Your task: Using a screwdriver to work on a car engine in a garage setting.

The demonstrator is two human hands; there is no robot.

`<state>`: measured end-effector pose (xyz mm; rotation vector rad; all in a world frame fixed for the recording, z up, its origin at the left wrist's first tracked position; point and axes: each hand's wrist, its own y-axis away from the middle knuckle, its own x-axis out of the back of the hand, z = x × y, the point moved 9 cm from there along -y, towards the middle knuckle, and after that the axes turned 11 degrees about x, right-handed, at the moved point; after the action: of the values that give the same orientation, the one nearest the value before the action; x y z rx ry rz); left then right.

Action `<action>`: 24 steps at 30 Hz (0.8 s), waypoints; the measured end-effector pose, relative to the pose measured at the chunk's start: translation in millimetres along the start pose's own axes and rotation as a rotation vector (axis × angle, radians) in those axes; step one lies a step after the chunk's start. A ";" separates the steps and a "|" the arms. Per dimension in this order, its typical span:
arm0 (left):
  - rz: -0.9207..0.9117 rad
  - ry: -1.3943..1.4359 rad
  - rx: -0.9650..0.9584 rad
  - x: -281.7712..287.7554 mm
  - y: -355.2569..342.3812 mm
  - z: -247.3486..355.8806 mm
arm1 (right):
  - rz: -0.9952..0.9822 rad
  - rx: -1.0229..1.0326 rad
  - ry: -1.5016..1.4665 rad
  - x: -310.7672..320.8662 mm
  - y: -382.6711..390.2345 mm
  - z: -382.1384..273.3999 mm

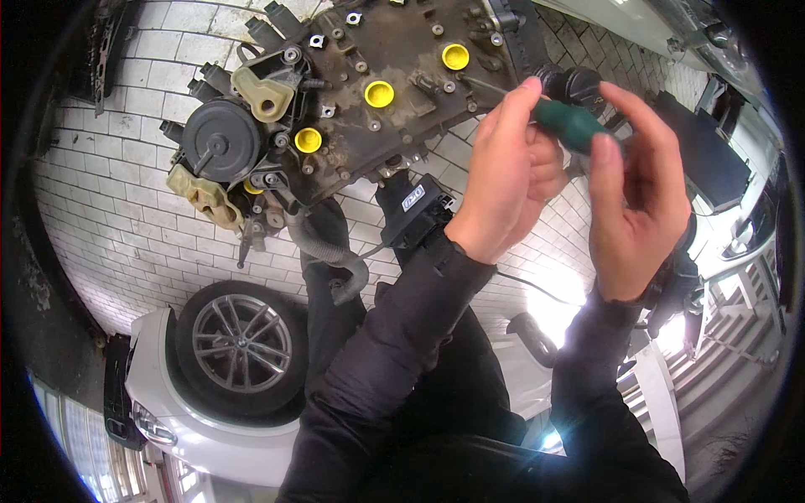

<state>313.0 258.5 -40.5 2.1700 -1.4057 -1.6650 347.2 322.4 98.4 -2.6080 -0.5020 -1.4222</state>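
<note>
A white car (pixel 214 444) with a spoked wheel (pixel 243 342) stands leftward of the left hand (pixel 513 163); pale tiled floor (pixel 113 218) lies beneath.

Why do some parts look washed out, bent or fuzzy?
Head view: glare whitens part of the tiled floor near the right hand; the fisheye lens bends straight edges toward a dark rim; the green handle looks slightly blurred.

Open passage over the plugs, crowding at the right
A hand could pass above the 3 yellow plugs (pixel 379 94), if it cleared the engine cover's (pixel 402 42) raised bolts. On the right, the green-handled tool (pixel 574 126), both hands (pixel 507 172) and a black cap (pixel 583 82) stood in the way; below the handle, a gap separated the 2 hands.
</note>
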 end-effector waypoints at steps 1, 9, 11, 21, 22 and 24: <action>0.018 -0.003 -0.001 1.1 0.1 -0.2 | -0.004 0.062 0.031 0.0 -0.4 -6.3; -0.018 -0.049 -0.004 -1.4 1.7 -2.4 | -0.070 0.164 0.168 -2.1 0.2 -14.0; -0.020 -0.080 -0.044 -1.1 2.5 0.9 | -0.007 0.266 0.106 1.1 0.4 -20.8; -0.005 -0.017 -0.004 -3.3 9.7 -17.3 | -0.070 0.065 -0.030 4.6 20.2 -9.0; 0.002 0.002 0.003 -3.3 12.0 -22.9 | -0.014 0.104 -0.019 10.4 21.1 -9.8; 0.005 -0.012 0.062 -1.8 17.3 -34.8 | 0.065 0.194 0.009 17.5 25.3 -13.5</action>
<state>330.0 234.1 -15.5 2.1899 -1.4835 -1.6572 354.1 299.1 121.5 -2.4414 -0.5204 -1.2955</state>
